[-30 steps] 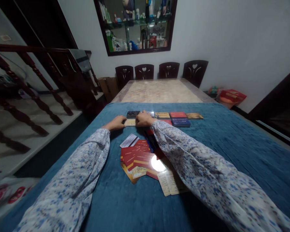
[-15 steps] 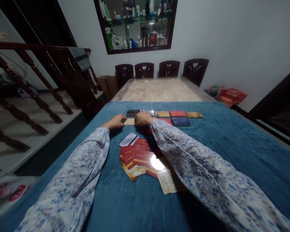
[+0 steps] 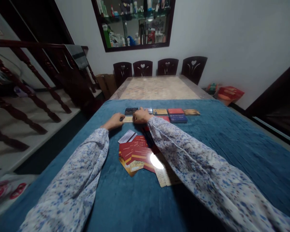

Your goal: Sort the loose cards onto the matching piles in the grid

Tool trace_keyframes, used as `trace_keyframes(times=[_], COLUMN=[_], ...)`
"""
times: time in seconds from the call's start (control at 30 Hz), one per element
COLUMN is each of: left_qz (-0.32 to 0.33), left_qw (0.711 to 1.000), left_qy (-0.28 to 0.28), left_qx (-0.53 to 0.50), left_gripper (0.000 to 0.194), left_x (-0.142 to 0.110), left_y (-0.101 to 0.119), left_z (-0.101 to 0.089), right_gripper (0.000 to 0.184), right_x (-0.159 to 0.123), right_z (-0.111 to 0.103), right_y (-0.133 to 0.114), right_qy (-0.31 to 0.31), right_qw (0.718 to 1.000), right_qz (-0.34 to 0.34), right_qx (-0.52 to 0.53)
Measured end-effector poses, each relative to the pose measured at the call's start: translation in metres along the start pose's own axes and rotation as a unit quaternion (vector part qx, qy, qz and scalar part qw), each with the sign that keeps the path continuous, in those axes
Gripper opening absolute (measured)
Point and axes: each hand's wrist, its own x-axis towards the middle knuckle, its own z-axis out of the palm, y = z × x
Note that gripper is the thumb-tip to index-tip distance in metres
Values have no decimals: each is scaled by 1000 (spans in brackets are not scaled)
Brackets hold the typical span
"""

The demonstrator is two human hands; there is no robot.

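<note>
In the head view, a cream card pile [image 3: 128,119] is flanked by two bare hands on a blue cloth [image 3: 111,199]. Its left end is met by the bent fingertips of the left hand [image 3: 113,121]; its right end is partly covered by the right hand [image 3: 141,116], whose fingers are curled. Whether the pile is pinched or merely touched by either hand cannot be told — the contact is small and partly hidden.

Just beyond the cream pile, a black card pile [image 3: 131,111] is set. Farther right, the back row is continued by a yellow card pile [image 3: 160,111], a red card pile [image 3: 175,111] and a brown-gold card [image 3: 191,111], with a blue card pile [image 3: 178,118] placed in front of the red one.

Nearer the person, red cards [image 3: 129,150] are spread in an overlapping fan — partly covered by the right sleeve [image 3: 183,154]. The fan is edged by a white striped card [image 3: 127,136] at its far left and by pale cards [image 3: 161,177] at its near right. At the table's far end, dark chairs [image 3: 168,67] are lined up.
</note>
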Motion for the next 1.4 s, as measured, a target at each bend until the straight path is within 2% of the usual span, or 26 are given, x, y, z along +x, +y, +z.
trace_keyframes(times=[0.27, 0.5, 0.9, 1.1, 1.4], left_qz=[-52, -42, 60, 122, 161], left_qw=[995, 994, 986, 979, 978], left_qy=[65, 101, 158, 160, 128], left_qx=[47, 29, -6, -24, -32], left_gripper=[40, 39, 22, 22, 22], left_x=[-18, -34, -58, -69, -94], left_y=[12, 34, 89, 119, 165], left_z=[6, 2, 6, 15, 23], right_gripper=[41, 33, 29, 27, 26], right_x=[-10, -21, -70, -93, -142], right_z=[-2, -5, -10, -4, 0], right_y=[9, 20, 32, 43, 55], right_qy=[38, 54, 87, 97, 108], right_qw=[999, 998, 996, 995, 994], right_qz=[-21, -12, -3, 2, -5], right_qx=[-8, 3, -17, -11, -1])
